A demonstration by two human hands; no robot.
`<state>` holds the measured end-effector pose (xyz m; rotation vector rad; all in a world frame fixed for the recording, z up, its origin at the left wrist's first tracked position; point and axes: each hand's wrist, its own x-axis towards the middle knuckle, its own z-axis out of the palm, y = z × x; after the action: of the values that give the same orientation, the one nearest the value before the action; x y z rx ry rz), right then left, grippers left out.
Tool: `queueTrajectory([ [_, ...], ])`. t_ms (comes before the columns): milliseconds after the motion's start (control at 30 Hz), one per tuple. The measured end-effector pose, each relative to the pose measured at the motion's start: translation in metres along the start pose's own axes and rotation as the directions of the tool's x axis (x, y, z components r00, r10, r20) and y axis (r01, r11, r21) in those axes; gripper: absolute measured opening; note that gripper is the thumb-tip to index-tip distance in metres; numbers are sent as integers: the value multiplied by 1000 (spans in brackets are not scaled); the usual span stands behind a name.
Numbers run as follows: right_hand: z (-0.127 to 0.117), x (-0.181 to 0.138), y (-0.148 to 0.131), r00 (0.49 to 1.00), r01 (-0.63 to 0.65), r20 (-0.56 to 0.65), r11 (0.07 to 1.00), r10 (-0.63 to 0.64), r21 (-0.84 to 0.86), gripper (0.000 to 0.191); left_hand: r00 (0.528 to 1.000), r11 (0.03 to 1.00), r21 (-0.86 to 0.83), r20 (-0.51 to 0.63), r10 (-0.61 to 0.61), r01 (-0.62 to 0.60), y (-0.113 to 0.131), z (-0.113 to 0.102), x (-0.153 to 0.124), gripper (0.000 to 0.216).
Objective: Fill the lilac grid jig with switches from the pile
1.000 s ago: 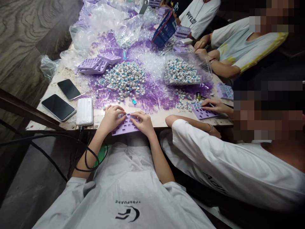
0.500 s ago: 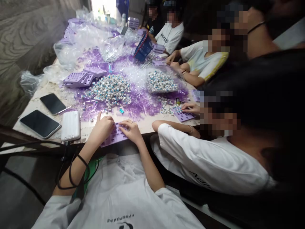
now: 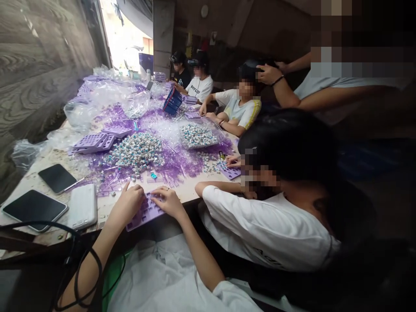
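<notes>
A purple tray [image 3: 147, 213] with rows of small pockets lies at the near edge of the table [image 3: 48, 160]. My left hand [image 3: 129, 203] rests on its left part with the fingers curled and the index finger pointing up. My right hand [image 3: 169, 201], with a ring on one finger, presses down on the tray's right part, fingers bent. What either hand pinches is too small to see. Just beyond the tray lies a heap of small white and blue parts [image 3: 138, 151] on a spread of clear purple pieces [image 3: 182, 162].
Two phones [image 3: 57, 178] [image 3: 34, 209] and a white power bank [image 3: 82, 206] lie at the left. Stacked purple trays [image 3: 92, 142] and plastic bags [image 3: 107, 95] sit further back. A person in white [image 3: 266, 225] works a tray [image 3: 230, 172] at my right; others sit along the table's far side.
The camera has tilted up and swung right, showing more of the room and people. My hands stay on the purple tray; the left index finger is raised.
</notes>
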<state>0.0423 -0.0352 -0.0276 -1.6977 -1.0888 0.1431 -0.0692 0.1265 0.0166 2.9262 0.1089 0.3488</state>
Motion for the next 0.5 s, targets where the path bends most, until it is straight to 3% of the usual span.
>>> queueTrajectory([
  [167,-2,-2,0,1000,-5,13,1000,5,19,17,999,1000,-30,54,3,-1,5,-7,0,25],
  [300,-6,1,0,999,-35,35,996,32,82,17,987,953,-275,-57,-147,126,11,-25,-16,31],
  [400,-7,11,-3,997,-16,78,998,12,60,17,950,807,-583,-189,-248,95,28,-53,-33,29],
  [500,-6,25,-7,989,28,145,997,-37,67,18,874,559,-822,-348,-339,-110,57,-96,-54,21],
])
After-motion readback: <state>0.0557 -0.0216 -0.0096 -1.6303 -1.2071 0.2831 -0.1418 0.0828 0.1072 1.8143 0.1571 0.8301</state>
